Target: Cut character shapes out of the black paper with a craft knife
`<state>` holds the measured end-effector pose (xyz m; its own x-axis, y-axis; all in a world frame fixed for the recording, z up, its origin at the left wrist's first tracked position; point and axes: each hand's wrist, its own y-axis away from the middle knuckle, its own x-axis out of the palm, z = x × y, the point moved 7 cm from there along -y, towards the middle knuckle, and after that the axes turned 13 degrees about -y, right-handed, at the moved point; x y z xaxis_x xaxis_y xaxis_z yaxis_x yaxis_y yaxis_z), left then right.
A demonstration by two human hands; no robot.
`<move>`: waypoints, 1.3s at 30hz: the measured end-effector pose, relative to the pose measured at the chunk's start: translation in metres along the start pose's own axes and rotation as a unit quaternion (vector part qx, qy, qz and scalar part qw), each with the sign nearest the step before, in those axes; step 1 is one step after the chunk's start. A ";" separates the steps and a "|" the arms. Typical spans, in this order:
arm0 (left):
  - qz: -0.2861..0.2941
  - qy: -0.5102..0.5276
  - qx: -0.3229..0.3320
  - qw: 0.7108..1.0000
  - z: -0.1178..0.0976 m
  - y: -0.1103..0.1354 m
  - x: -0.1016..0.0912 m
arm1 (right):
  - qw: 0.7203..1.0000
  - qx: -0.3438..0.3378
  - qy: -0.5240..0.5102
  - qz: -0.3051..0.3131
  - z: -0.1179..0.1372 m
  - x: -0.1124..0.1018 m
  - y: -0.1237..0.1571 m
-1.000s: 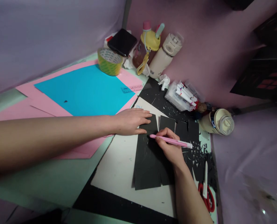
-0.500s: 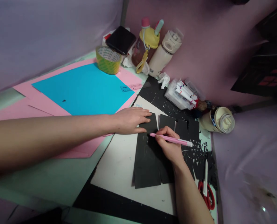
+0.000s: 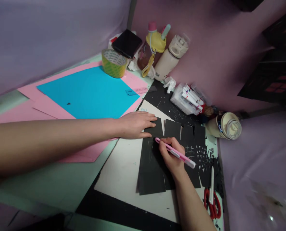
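Note:
A black paper sheet (image 3: 152, 170) with slits cut along its top lies on a cream board (image 3: 123, 173). My left hand (image 3: 134, 124) lies flat on the sheet's upper left corner, fingers stretched out, pressing it down. My right hand (image 3: 170, 155) is closed round a pink pen-shaped tool (image 3: 175, 153). Its tip touches the black paper just below my left fingertips.
Blue paper (image 3: 87, 93) lies on pink sheets (image 3: 37, 106) at left. A tape roll (image 3: 114, 62), a phone, two bottles (image 3: 154, 48), a marker pack (image 3: 188, 98) and a jar (image 3: 226, 125) line the back. Red scissors (image 3: 212, 199) and black paper scraps lie at right.
My right hand has turned, so the pink tool's rear end swung down and now slants toward the lower right. The tip stays on the black paper; my left hand has not moved.

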<state>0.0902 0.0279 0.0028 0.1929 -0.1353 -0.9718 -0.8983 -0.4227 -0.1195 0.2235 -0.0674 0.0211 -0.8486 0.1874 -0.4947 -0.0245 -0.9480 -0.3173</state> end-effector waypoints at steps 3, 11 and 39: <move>0.002 -0.005 0.000 1.000 0.000 -0.001 0.000 | 0.999 -0.036 0.023 0.008 0.005 0.002 0.002; 0.019 -0.025 -0.005 0.999 -0.002 -0.001 -0.001 | 0.992 -0.068 0.093 0.047 0.014 0.013 0.006; 0.023 -0.026 -0.008 0.999 0.001 -0.001 0.002 | 0.994 -0.071 0.085 0.023 0.019 0.016 0.010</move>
<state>0.0912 0.0288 0.0004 0.1306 -0.1073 -0.9856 -0.8995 -0.4309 -0.0723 0.1998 -0.0786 0.0257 -0.7450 0.1976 -0.6371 0.0963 -0.9132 -0.3959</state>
